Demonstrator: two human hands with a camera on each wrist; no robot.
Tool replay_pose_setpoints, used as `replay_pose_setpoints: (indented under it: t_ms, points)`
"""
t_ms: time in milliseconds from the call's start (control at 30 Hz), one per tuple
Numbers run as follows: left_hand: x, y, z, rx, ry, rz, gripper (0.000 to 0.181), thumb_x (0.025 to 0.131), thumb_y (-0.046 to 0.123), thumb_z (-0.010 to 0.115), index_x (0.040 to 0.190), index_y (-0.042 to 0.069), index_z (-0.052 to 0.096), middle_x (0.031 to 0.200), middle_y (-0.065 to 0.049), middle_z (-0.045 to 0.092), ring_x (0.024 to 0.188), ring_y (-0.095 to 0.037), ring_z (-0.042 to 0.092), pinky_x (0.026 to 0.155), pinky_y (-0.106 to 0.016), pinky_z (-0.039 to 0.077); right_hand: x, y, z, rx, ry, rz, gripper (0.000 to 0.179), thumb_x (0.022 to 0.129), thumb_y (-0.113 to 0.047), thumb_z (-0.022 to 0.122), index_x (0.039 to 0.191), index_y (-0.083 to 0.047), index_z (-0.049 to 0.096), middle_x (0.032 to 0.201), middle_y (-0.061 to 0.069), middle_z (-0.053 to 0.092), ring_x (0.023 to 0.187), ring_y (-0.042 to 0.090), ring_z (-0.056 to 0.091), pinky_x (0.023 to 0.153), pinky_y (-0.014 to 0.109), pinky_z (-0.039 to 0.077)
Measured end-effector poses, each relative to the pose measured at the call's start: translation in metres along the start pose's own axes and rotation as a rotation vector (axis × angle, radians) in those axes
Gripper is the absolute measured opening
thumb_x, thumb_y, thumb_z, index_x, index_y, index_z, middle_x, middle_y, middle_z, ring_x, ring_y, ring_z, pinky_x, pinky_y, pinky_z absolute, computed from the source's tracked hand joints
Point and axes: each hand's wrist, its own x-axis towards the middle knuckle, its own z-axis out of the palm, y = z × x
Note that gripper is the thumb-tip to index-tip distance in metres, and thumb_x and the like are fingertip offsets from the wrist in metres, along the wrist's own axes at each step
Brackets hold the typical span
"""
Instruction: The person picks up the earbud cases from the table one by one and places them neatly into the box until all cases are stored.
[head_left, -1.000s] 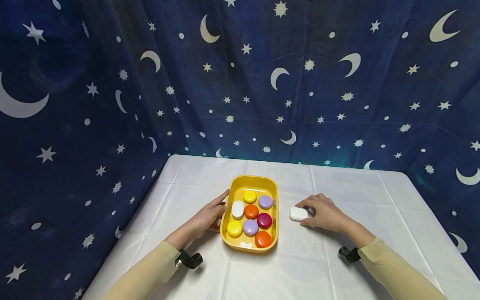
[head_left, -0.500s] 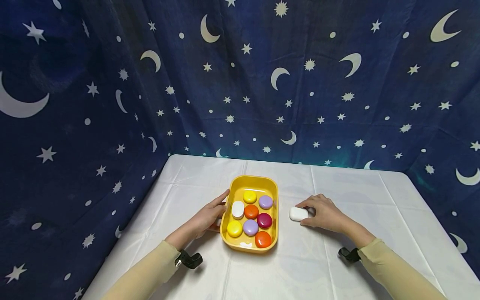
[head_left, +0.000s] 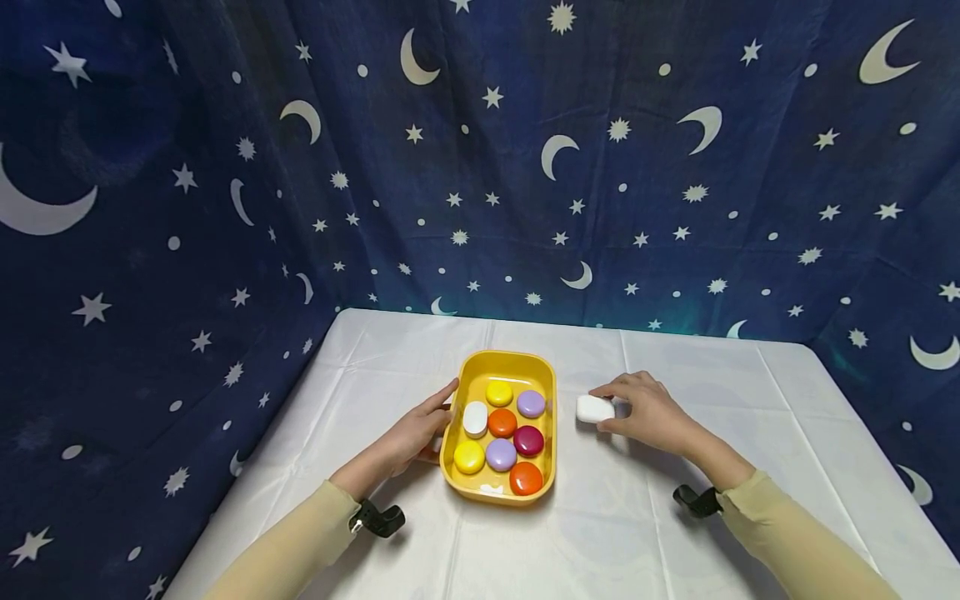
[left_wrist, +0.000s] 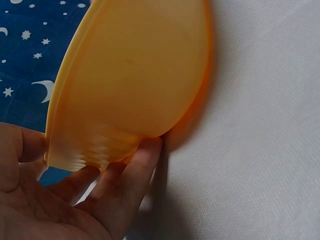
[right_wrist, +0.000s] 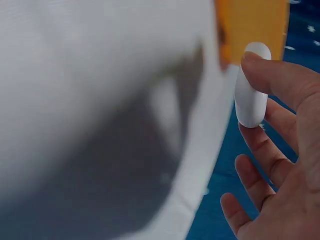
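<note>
In the head view, my left hand (head_left: 411, 435) rests against the left side of a yellow rounded tray (head_left: 507, 365). The left wrist view has its fingertips (left_wrist: 149, 146) touching the outer wall, from rim to bottom edge. Glossy rounded pieces lie inside: yellow (head_left: 469, 457), lilac (head_left: 501, 455), orange (head_left: 527, 478), dark red (head_left: 528, 441) and a white oval one (head_left: 476, 419). To the tray's right, my right hand (head_left: 647, 410) pinches a second white oval piece (head_left: 594, 409) between thumb and fingers, raised off the cloth. The other fingers are spread loosely in the right wrist view.
A white cloth (head_left: 720, 408) with fold lines covers the table. Behind and to the left hangs a dark blue curtain (head_left: 510, 167) with moons and stars. Black wrist straps (head_left: 382, 518) sit below both hands.
My right hand has lifted the white oval piece slightly off the cloth and shifted a little toward the tray. The left hand and the tray have stayed put.
</note>
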Motion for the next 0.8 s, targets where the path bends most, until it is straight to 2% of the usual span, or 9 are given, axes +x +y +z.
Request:
replay_pose_setpoints:
  t_ms: [167,300,567,800]
  points:
    - [0.000,0.000,-0.002,-0.003,-0.016,0.002,0.063,0.105,0.025,0.048,0.163,0.038,0.027,0.157,-0.019,0.041,0.110,-0.029,0.066,0.073,-0.043,0.062,0.012,-0.015,-0.016,0.028,0.064,-0.035,0.051,0.080,-0.030,0.089,0.127,-0.021,0.073,0.117,0.003,0.065,0.116,0.031,0.045,0.096,0.056,0.036]
    - [0.000,0.000,-0.002,-0.003,-0.017,0.001,0.063,0.104,0.025,0.048,0.162,0.039,0.028,0.157,-0.019,0.041,0.110,-0.028,0.066,0.073,-0.042,0.062,0.025,-0.029,-0.021,0.042,0.078,-0.074,0.051,0.080,-0.029,0.089,0.129,-0.022,0.073,0.117,0.003,0.064,0.117,0.030,0.045,0.099,0.057,0.034]
    - [0.001,-0.001,-0.002,0.003,-0.020,0.003,0.063,0.105,0.025,0.048,0.163,0.038,0.028,0.157,-0.019,0.041,0.109,-0.028,0.066,0.072,-0.042,0.062,0.053,-0.061,-0.011,0.015,0.015,-0.058,0.052,0.080,-0.035,0.088,0.130,-0.028,0.073,0.120,0.002,0.066,0.123,0.030,0.043,0.106,0.059,0.034]
    - [0.000,0.000,-0.003,-0.002,-0.023,0.003,0.063,0.105,0.025,0.048,0.163,0.038,0.027,0.156,-0.018,0.042,0.111,-0.029,0.066,0.073,-0.042,0.062,0.082,-0.087,0.002,-0.070,-0.040,-0.128,0.050,0.080,-0.037,0.086,0.127,-0.025,0.074,0.115,0.001,0.066,0.116,0.026,0.045,0.102,0.052,0.037]
